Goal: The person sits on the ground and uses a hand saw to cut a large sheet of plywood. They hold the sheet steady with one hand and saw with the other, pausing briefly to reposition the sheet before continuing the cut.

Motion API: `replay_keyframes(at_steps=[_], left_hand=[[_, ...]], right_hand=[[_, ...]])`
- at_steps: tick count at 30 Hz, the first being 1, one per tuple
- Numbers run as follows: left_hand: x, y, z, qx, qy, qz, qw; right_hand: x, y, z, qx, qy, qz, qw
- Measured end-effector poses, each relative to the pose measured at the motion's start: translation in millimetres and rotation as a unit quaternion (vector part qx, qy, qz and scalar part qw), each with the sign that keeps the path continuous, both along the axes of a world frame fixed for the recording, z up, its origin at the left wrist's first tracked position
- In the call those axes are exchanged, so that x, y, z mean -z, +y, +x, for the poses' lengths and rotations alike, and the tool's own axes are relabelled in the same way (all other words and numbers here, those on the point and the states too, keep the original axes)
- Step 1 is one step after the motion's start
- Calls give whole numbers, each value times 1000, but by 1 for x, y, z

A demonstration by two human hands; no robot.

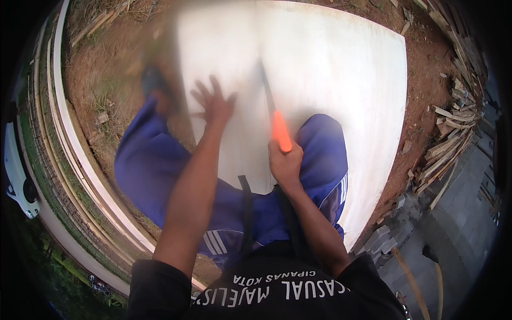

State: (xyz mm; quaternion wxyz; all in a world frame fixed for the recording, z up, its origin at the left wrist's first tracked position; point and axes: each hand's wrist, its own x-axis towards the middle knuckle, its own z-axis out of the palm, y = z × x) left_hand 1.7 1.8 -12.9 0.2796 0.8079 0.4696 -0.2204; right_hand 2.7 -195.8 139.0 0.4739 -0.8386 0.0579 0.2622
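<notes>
A hand saw with an orange handle (280, 132) is gripped in my right hand (286, 162), its narrow dark blade (266, 88) pointing away from me along a large pale board (341, 64). A faint line runs up the board ahead of the blade's tip, which looks blurred. On the board's left part, my left hand (216, 106) lies flat with its fingers spread, holding nothing. My right knee (322, 133), in blue trousers, rests on the board, while my left leg (149, 154) is bent off its left edge.
Bare reddish soil (101, 69) with dry grass surrounds the board. Scrap wood (448, 138) is heaped at the right, beside grey concrete (453, 240) and broken blocks (381, 241). Long pale rails (80, 138) run along the left, with a white car (18, 170) beyond them.
</notes>
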Motion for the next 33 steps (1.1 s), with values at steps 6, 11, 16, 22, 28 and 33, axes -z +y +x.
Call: replay_keyframes(at_steps=[6,11,16,22,28,33], left_hand=[[-4,-2,0,7,12,-5,1000],[-1,-4,-3,9,-7,2,1000],[-4,1,-1,0,12,-7,1000],[-3,-6,-2,8,10,-18,1000],[-2,4,0,0,-3,-6,1000],[-7,-2,0,5,7,-3,1000]], right_hand=[[-29,-33,-43,24,1,46,999],[24,40,36,-15,0,-36,999],[-51,-42,-52,27,12,38,999],[24,27,44,-17,12,-19,1000],[-15,-8,-6,-2,40,-19,999],[-61,-54,-54,53,109,34,992]])
